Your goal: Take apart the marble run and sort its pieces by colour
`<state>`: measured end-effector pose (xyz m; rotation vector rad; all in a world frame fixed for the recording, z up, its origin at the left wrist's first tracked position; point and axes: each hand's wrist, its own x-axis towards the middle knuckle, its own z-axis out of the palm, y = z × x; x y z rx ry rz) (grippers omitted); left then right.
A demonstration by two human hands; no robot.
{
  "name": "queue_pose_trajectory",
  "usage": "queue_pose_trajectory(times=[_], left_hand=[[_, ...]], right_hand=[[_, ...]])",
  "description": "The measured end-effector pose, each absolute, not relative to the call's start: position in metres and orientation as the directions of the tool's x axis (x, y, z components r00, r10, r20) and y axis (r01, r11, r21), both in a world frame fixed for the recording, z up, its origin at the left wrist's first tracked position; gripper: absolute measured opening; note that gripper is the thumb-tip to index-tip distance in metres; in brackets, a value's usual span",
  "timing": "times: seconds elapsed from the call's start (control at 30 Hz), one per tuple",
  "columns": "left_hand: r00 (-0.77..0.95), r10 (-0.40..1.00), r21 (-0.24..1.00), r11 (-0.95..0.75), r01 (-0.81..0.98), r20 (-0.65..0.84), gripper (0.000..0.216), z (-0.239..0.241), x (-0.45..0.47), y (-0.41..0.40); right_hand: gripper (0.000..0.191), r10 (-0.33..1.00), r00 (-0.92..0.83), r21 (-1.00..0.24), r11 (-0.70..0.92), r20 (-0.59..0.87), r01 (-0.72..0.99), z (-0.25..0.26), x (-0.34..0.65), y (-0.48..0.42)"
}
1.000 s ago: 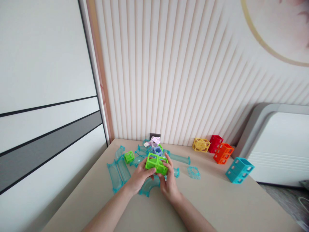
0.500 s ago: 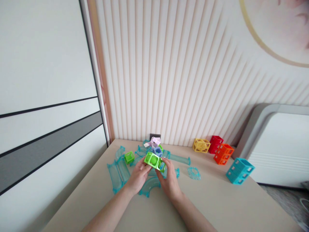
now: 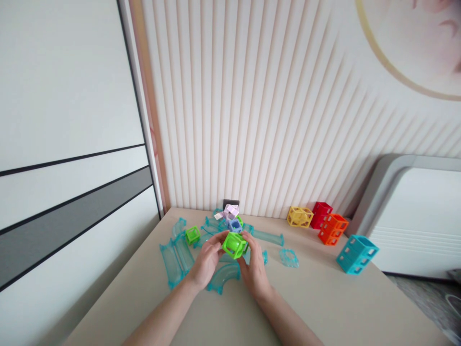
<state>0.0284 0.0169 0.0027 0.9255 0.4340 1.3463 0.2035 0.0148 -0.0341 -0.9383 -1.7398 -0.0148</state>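
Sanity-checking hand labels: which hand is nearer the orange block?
Right. The right hand is to the left of the orange block and closer to the camera; the left hand is farther left, across the held green block.

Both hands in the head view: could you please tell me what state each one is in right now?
Left hand: closed on the left side of the green block.
Right hand: closed on the right side of the same block.

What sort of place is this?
Probably a room in a home: ribbed cream wall, white panelled surface with a grey band, and translucent teal plastic track pieces on a beige tabletop.
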Motion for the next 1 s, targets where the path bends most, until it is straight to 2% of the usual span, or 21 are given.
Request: queue_pose_trajectory(times=[0.3,0.53,0.7,0.87,1.0], left_hand=[[0.290,0.950,0.796,0.087,-0.599,0.115,0.042,0.011,0.030,0.016],[0.274,0.959,0.786,0.118,-0.606,0.067,0.056,0.012,0.027,0.018],[0.153,0.980,0.863,-0.036,-0.504,0.131,0.053,0.008,0.029,0.021],[-0.037,0.954,0.946,-0.300,-0.126,0.297,0.047,0.010,0.028,0.018],[-0.082,0.947,0.945,-0.316,-0.084,0.310,0.046,0.007,0.028,0.018]], right_hand=[[0.066,0.558,-0.189,-0.404,0.758,0.808,0.512,-0.029,0.206,0.013],[0.065,0.579,-0.215,-0.363,0.716,0.786,0.596,-0.026,0.206,0.011],[0.059,0.577,-0.162,-0.344,0.663,0.800,0.665,-0.027,0.206,0.012],[0.058,0.537,-0.153,-0.310,0.671,0.830,0.674,-0.022,0.206,0.013],[0.055,0.529,-0.156,-0.298,0.671,0.834,0.679,-0.021,0.206,0.012]])
